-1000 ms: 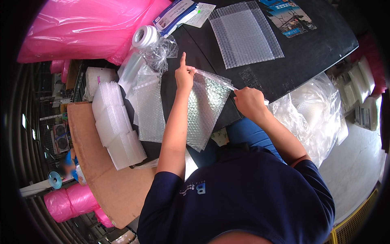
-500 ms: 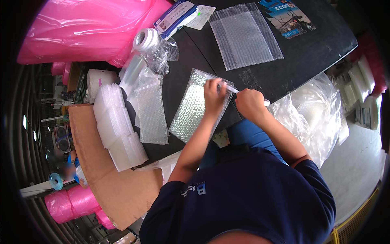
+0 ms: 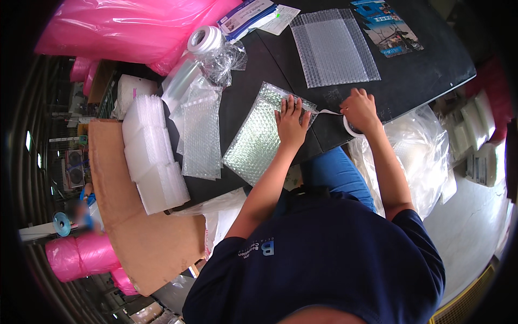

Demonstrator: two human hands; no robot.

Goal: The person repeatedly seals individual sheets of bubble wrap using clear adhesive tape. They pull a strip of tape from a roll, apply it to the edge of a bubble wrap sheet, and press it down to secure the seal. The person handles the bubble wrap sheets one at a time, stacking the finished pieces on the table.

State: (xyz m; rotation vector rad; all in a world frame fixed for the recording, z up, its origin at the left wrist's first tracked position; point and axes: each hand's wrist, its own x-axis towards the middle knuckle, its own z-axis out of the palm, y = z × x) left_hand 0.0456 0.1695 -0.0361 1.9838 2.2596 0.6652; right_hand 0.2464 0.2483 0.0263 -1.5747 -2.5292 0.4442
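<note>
A bubble-wrap pouch [image 3: 259,135] with something inside lies on the black table [image 3: 421,75]. My left hand [image 3: 292,121] presses flat on the pouch's upper right end, fingers spread. My right hand [image 3: 360,110] grips a roll of clear tape [image 3: 350,128] just right of the pouch. A strip of tape [image 3: 327,112] stretches from the roll to the pouch's edge under my left fingers.
An empty bubble bag [image 3: 333,47] lies farther up the table beside a printed card [image 3: 387,27]. Stacks of bubble bags [image 3: 154,151] and loose ones [image 3: 200,135] sit at left. A tape roll [image 3: 204,40], pink plastic film [image 3: 135,29], a cardboard sheet [image 3: 140,237] and clear plastic bags [image 3: 421,156] surround the table.
My left hand came down from pointing up and now lies flat on the pouch's end. The pouch has been laid flat. My right hand pulled away to the right, drawing tape out.
</note>
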